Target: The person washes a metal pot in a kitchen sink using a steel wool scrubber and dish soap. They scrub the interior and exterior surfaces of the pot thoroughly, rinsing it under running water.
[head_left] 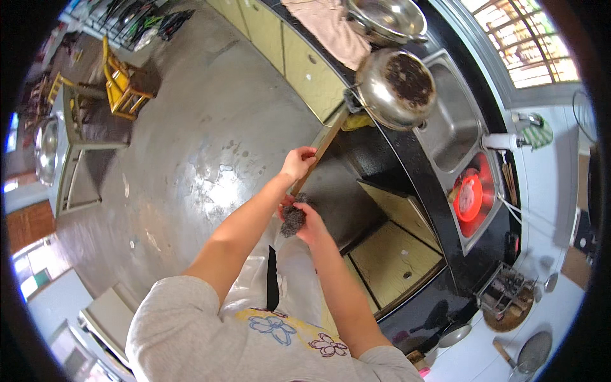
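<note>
The left hand (297, 162) had its fingers closed round the long wooden handle (321, 148) of a round steel pan (396, 88), its scorched underside held over the sink (453, 130). The right hand (307, 221) clenched a dark, wiry scouring pad (293, 218) just below.

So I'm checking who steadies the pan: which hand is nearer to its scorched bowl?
Left. The left hand grips the wooden handle leading up to the pan. The right hand sits lower, farther from the pan, holding a steel scrubber.

head cam | my view looks steeply down from above | faces worktop (439, 210) edge, right | hands close, mid-frame
</note>
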Motion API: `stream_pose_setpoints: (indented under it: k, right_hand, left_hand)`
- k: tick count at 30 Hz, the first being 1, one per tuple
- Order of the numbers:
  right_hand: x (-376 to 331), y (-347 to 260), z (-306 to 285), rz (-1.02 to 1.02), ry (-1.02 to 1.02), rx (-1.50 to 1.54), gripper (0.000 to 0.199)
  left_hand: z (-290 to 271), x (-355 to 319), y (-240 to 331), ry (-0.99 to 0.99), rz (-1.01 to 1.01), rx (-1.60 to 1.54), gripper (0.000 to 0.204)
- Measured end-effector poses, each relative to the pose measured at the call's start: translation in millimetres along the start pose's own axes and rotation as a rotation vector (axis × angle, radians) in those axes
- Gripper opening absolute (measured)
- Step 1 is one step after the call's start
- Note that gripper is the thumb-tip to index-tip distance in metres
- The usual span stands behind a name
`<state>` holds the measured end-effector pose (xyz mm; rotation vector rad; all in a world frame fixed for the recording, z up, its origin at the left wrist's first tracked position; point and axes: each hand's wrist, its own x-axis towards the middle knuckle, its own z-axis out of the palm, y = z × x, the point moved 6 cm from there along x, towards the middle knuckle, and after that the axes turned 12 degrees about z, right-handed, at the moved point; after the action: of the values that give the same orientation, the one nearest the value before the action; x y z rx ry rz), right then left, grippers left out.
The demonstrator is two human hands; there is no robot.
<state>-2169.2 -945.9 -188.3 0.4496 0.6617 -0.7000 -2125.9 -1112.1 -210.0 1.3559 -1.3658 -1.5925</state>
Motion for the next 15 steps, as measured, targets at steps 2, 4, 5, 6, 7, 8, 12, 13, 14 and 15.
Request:
stream_pose_setpoints:
  k: [2,4,5,6,7,8,12,13,14,15]
  right_hand:
    - [3.8,-23.4,11.4,-0.032,-0.035,-0.061,0.034]
    - [8.9,-62.1,18.7,-0.175,0.072,-0.061,0.027]
    - [8.9,-84.8,26.3,-0.254,0.069,-0.090,0.024]
    - [11.2,-105.5,28.5,-0.328,0.106,-0.208,0.022]
    - [14.5,-120.1,33.4,-0.390,0.213,-0.291,0.020]
    - [14.5,-133.8,33.5,-0.453,0.325,-0.369,0.022]
    - [36.6,-157.2,23.5,-0.229,0.233,-0.261,0.034]
    - [39.2,-157.7,24.0,-0.181,0.247,-0.285,0.035]
    - [38.7,-158.4,26.7,-0.141,0.260,-0.309,0.036]
    - [45.2,-160.2,30.7,-0.102,0.172,-0.429,0.040]
  left_hand:
    - [-18.5,7.7,9.7,-0.058,-0.031,0.051,0.029]
    - [-37.9,15.4,12.3,-0.043,0.035,0.132,0.029]
    - [-43.4,18.2,19.2,-0.022,0.066,0.185,0.029]
    - [-48.5,21.2,26.7,-0.001,0.096,0.238,0.029]
    - [-50.6,19.6,41.3,0.050,0.259,0.532,0.028]
    - [-45.7,12.5,61.8,0.098,0.392,0.562,0.028]
    - [0.7,-24.2,99.7,0.095,0.596,0.526,0.035]
    - [10.5,-27.1,84.2,0.098,0.531,0.542,0.043]
    - [17.1,-27.1,63.8,0.129,0.446,0.460,0.045]
    - [18.4,-23.1,45.2,0.175,0.420,0.470,0.044]
